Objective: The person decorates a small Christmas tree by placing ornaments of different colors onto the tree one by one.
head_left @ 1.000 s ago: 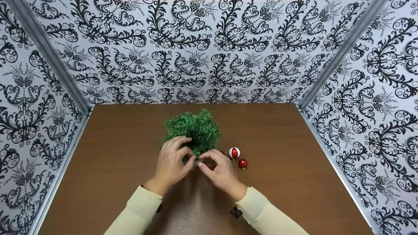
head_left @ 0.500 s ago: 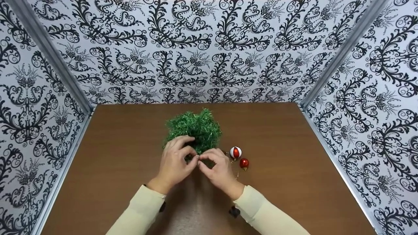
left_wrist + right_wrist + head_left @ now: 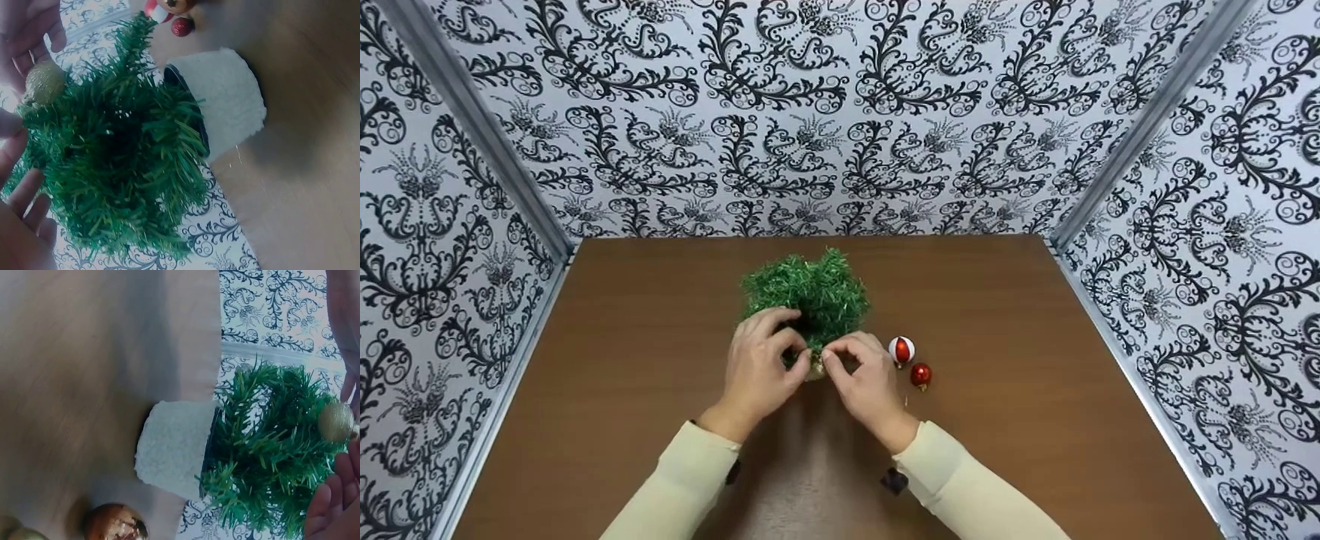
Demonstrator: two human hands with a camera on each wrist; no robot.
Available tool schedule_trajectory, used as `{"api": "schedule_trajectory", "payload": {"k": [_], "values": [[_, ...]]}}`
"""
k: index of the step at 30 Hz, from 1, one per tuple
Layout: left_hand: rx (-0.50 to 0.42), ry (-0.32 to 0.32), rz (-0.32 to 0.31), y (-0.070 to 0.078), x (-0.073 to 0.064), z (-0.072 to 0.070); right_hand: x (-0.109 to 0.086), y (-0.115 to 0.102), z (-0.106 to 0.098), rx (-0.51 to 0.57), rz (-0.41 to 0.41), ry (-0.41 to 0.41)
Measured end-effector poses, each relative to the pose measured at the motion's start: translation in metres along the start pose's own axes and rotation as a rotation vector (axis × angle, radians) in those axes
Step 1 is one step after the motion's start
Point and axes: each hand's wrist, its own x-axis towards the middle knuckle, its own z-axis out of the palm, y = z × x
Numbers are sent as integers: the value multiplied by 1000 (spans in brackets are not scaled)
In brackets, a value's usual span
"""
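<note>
A small artificial Christmas tree [image 3: 821, 292] with green tinsel-like needles stands in a white fuzzy pot [image 3: 222, 101]. A glittery gold Christmas bauble [image 3: 45, 83] hangs by the tree's near branches, between the two hands. My left hand [image 3: 761, 367] pinches with thumb and index finger at the bauble's top, its other fingers spread over the branches. From the other side my right hand [image 3: 870, 382] pinches there too, thumb against index finger. The loop and branch tip between the fingertips are too small to make out.
Right of the tree lie a red-and-white striped bauble [image 3: 901, 351] and a red bauble [image 3: 921, 376]. A copper-coloured bauble [image 3: 115, 522] shows in the right wrist view. Patterned walls [image 3: 810, 135] enclose the brown table [image 3: 1020, 450].
The fingertips of both hands came together, then drew slightly apart and up. More of the gold bauble now shows below them. The tree and the loose baubles stay in place.
</note>
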Motion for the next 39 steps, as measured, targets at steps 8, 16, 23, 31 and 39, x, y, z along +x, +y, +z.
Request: {"api": "schedule_trajectory", "payload": {"k": [8, 16, 23, 31, 39], "values": [[-9, 51, -63, 3, 4, 2, 3, -5, 2, -62, 26, 12], [61, -4, -6, 3, 1, -2, 2, -5, 0, -70, 75, -56], [108, -58, 22, 4, 2, -6, 1, -2, -1, -126, 55, -92], [137, -65, 64, -1, 3, -7, -2, -1, 2, -239, -41, -65], [100, -22, -23, 1, 4, -1, -1, -4, 1, -182, 7, -80]]}}
